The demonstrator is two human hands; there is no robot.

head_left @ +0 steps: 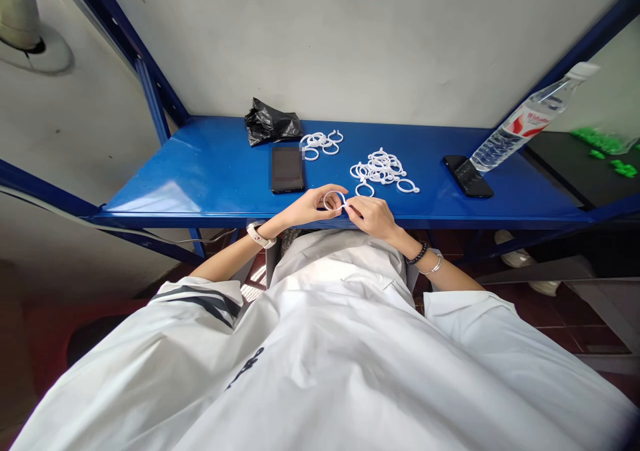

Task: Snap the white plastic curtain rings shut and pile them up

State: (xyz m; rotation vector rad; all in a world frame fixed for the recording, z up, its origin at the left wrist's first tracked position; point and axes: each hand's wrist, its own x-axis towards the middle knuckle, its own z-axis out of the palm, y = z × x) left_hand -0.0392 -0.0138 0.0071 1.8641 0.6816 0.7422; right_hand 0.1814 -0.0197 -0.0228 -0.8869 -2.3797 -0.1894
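Note:
Over the front edge of the blue table [210,164], my left hand [309,206] grips a white plastic curtain ring [325,201] between thumb and fingers. My right hand [374,218] pinches the same ring on its right side, at the small eyelet; its fingertips partly cover that spot. Just beyond my right hand lies a loose heap of similar white rings [380,166], with one or two lying apart at its edge. A smaller group of white rings [330,148] is farther back and to the left.
Left of the rings lie a dark tablet-like device [287,169] and a crumpled black plastic bag [273,123]. At right are a black phone [469,176] and a clear water bottle [520,128]. Green pieces [600,141] lie on a dark surface beyond the blue frame. A wall backs the table.

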